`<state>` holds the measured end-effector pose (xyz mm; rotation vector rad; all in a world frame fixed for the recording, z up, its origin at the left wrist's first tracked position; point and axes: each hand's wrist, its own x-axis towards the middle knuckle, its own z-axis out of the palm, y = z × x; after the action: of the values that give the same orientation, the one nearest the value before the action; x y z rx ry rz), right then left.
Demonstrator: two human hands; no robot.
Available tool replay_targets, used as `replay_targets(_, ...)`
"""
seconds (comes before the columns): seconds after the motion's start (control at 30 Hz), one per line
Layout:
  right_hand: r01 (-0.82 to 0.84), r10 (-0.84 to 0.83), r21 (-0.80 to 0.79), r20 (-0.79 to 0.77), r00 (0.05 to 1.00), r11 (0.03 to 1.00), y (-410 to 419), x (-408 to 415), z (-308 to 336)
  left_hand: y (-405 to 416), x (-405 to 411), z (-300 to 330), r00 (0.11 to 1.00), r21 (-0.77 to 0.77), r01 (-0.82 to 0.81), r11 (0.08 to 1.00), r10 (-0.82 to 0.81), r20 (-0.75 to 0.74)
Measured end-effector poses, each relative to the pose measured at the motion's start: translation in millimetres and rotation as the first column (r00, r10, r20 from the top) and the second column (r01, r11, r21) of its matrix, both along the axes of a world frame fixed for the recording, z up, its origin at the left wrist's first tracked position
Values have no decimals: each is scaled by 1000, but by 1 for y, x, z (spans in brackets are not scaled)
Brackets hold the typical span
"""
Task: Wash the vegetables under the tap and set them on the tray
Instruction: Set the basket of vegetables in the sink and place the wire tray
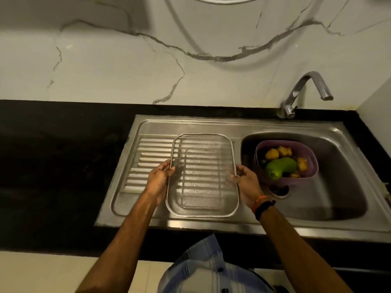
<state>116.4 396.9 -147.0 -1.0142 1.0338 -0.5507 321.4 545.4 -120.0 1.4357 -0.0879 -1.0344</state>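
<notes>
— Tray position?

— Mesh tray [202, 175], rectangular with a wire rim, sits over the ribbed drainboard [148, 163] of the steel sink [222, 125]. Whether it rests on the ribs or is held just above them cannot be told.

— Hands?

— Left hand [158, 181] grips the tray's left long edge, fingers curled round the rim. Right hand [246, 182] grips the right long edge, thumb over the rim. Bands, orange and black, on the right wrist.

— Vegetables?

— All in a purple basket [311, 166] standing in the sink basin, right of the tray and apart from it. One large green vegetable [280, 167] lies across the top; several yellowish-brown potatoes [272, 154] around it.

— Tap?

— Tap [304, 89] is mounted at the back edge, spout pointing right over the basin. No water visible. Black counter [53, 166] surrounds the sink.
</notes>
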Motion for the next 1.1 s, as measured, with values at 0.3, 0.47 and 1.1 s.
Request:
replay_targets(0.3, -6, 6, 4, -10, 1000, 1000, -2, 1, -11, -2, -3, 4, 1000, 19, -3, 1000, 2, 24)
replay_targets(0.47, -15, 14, -27, -37, 999, 1000, 0, -6, -8, 0, -3, 7, 1000, 48, -16, 999, 15, 15)
replay_targets(1.1, 37, -145, -433, -221, 964, 901, -134, -94, 26, -156, -112, 41, 831, 202, 142, 969, -228, 507)
